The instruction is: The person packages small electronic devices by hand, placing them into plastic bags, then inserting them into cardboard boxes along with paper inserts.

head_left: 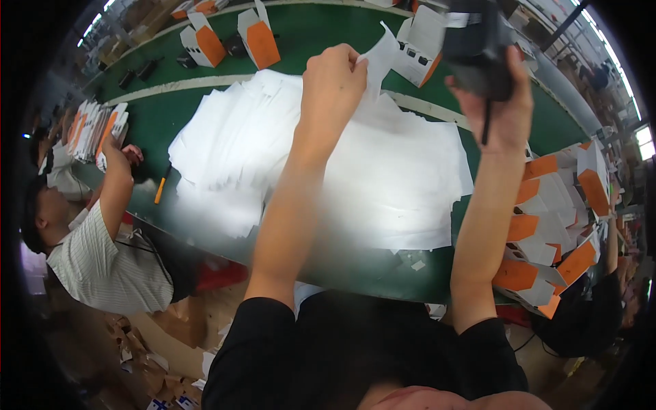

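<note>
My left hand (pixel 335 80) is closed, pinching the lifted corner of a white paper sheet (pixel 381 60) at the far side of the table. Beneath it, overlapping white sheets (pixel 232 137) spread widely over the green surface. Raised at the far right, my right hand (pixel 507 113) grips a bulky black device (pixel 478 58); a short dark cord or stem hangs below it. The device's exact kind cannot be made out. Just beyond the sheets, between my hands, stands an opened white-and-orange box (pixel 415 55) with dark pictures on its side.
Many open white-and-orange cartons (pixel 536 229) crowd the right side. More boxes (pixel 260 44) stand on the green table (pixel 147 113) beyond a pale strip. A yellow-handled tool (pixel 160 190) lies left of the paper. At the left, a person in a striped shirt (pixel 113 260) handles flat cartons (pixel 92 133).
</note>
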### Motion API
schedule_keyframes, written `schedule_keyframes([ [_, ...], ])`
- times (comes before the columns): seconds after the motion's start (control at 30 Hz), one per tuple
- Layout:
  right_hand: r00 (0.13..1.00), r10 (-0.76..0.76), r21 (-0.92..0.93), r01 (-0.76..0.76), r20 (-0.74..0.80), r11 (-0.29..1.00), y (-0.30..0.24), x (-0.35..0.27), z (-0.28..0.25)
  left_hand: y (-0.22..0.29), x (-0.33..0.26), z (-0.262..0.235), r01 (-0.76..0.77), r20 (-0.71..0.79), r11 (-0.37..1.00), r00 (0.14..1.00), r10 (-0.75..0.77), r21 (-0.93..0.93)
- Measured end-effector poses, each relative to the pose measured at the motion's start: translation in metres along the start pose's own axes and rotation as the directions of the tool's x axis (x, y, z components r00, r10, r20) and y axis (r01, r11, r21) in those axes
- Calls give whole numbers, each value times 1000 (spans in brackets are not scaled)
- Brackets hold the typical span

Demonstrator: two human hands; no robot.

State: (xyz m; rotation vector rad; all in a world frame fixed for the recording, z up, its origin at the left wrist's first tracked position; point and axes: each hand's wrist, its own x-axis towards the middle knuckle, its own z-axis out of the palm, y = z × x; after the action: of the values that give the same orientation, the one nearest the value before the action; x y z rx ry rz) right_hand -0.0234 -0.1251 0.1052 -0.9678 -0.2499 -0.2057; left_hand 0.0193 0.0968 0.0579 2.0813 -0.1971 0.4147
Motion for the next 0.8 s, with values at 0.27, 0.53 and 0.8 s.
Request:
schedule_keyframes([
  [0.27,961,268,-229,-276,-68,933,57,-8,27,2,-4,-4,-154,-118,987,982,147,-48],
  [0.53,985,174,-657,-139,-12,741,57,-1,19,18,0,-19,46,-88,974,994,-67,-220],
  [0.8,978,169,-567,-208,-121,797,52,6,15,33,-16,3,-112,-71,979,992,101,-168],
])
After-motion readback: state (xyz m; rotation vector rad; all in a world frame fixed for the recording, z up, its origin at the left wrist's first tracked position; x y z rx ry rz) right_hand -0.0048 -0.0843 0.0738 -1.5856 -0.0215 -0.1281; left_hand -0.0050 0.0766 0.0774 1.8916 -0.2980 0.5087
